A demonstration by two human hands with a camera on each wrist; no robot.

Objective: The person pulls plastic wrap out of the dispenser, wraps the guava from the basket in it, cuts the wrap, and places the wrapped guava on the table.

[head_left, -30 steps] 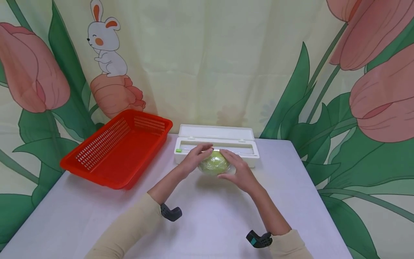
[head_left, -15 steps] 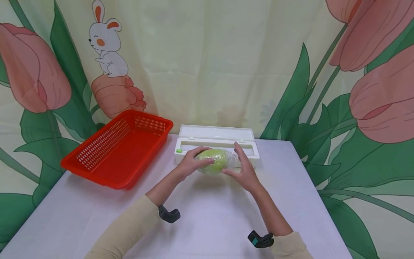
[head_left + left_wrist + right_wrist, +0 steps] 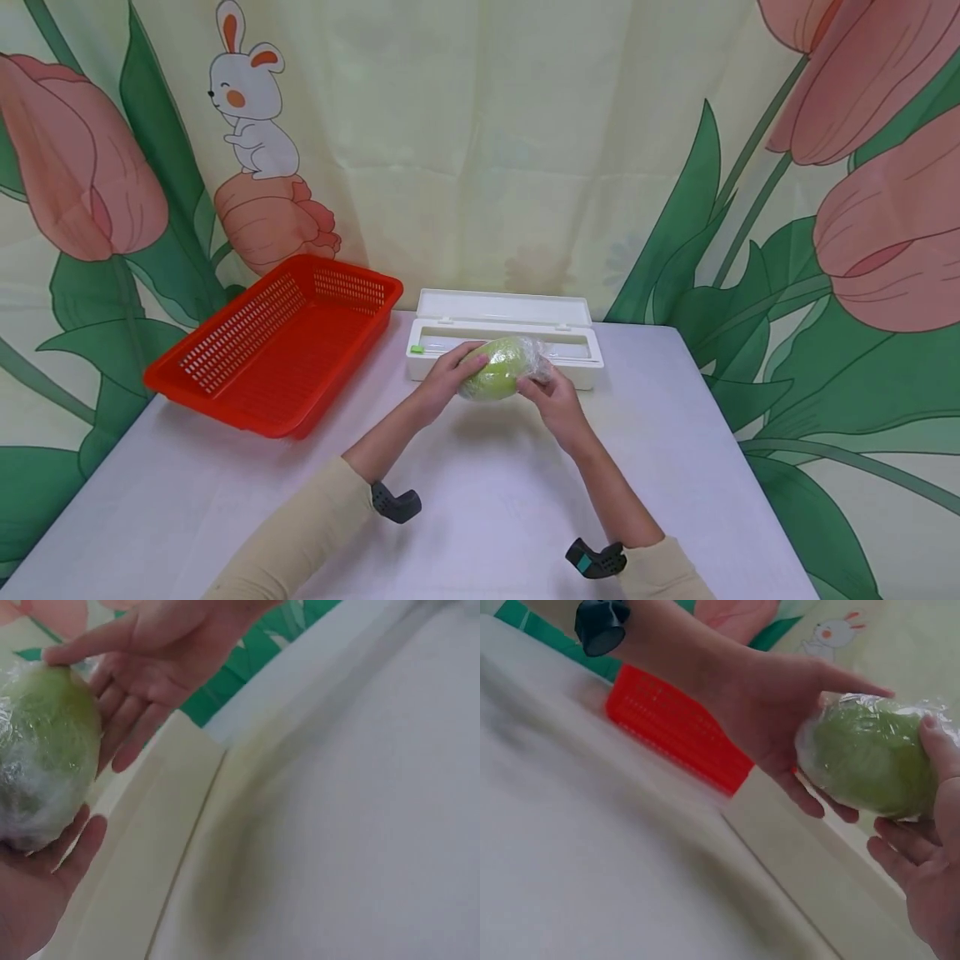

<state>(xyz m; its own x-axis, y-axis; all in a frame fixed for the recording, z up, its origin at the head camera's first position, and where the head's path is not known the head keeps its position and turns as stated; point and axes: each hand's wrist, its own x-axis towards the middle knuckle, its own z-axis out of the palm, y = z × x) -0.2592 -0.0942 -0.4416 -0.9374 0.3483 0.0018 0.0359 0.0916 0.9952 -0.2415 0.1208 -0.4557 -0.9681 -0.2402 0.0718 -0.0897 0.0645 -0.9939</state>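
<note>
A rounded green fruit (image 3: 493, 371) wrapped in clear cling film is held above the table, between both hands. My left hand (image 3: 444, 379) grips its left end, thumb on the near side and fingers round the far side and below. At the other end, my right hand (image 3: 557, 407) holds the fruit through the bunched film (image 3: 536, 357), thumb on top in the right wrist view and fingers underneath. Which variety of fruit it is cannot be made out. Just behind the hands stands a white cling film dispenser (image 3: 504, 375) with its lid (image 3: 504, 307) raised.
A red plastic basket (image 3: 262, 392) with slotted sides stands to the left on the white-covered table (image 3: 480, 517). The dispenser carries a small green slider (image 3: 417, 349) at its left end. A printed curtain (image 3: 540, 167) hangs right behind the table.
The right hand came off the fruit's right side, opened beside it, then closed on the wrapped right end. My left hand shifted to cup the left end, and the fruit tilted slightly.
</note>
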